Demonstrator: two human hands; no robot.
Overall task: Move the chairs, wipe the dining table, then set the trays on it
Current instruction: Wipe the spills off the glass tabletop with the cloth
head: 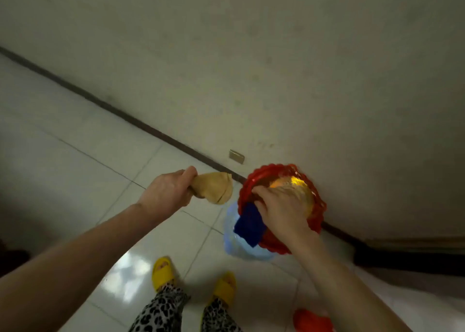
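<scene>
tan cloth (214, 187) bunched in the outstretched left hand (167, 193), right hand (281, 209) gripping the red scalloped tray (318, 207) and blue cloth (249, 224).

Glossy white tiled floor (75, 170) meets a pale wall along a dark skirting strip (125, 116). On it stand two feet in yellow slippers (163, 272). A pale blue water bottle (234, 238) stands by the wall, and a red object (312, 321) lies at the bottom edge.

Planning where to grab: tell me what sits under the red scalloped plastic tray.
Under the red scalloped plastic tray, a blue cloth and a pale blue translucent container show. The right hand and tray cover the rest.
</scene>
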